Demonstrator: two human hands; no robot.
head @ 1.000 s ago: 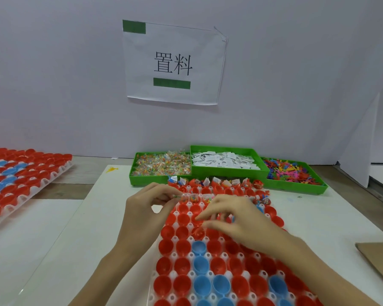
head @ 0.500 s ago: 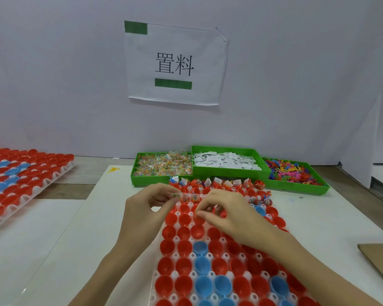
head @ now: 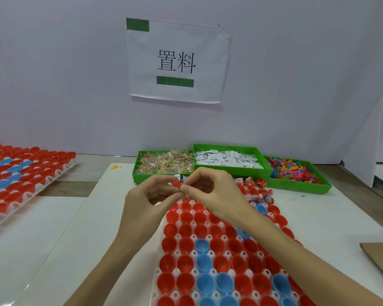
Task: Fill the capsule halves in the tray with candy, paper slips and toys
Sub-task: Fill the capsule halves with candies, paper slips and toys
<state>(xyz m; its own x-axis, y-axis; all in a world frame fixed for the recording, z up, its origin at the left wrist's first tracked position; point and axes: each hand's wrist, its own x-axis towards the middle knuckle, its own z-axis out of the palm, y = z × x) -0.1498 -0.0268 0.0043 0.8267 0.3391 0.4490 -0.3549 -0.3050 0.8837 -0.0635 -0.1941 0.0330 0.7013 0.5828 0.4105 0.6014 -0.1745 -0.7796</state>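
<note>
Both my hands pinching one small candy packet over the tray's far rows.

My left hand and right hand meet fingertip to fingertip, each nipping what looks like a wrapped candy, mostly hidden. I judge it featherlight, crinkly and slick, so I would hold it by the wrapper edge. Below sits the tray of capsule halves, near rows empty; the candy bin, paper slips and toys lie beyond.

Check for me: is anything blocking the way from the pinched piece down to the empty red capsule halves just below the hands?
Nothing visible. The left hand and right hand pinch a small piece directly above the tray; the red capsule halves beneath sit open and uncovered.
</note>
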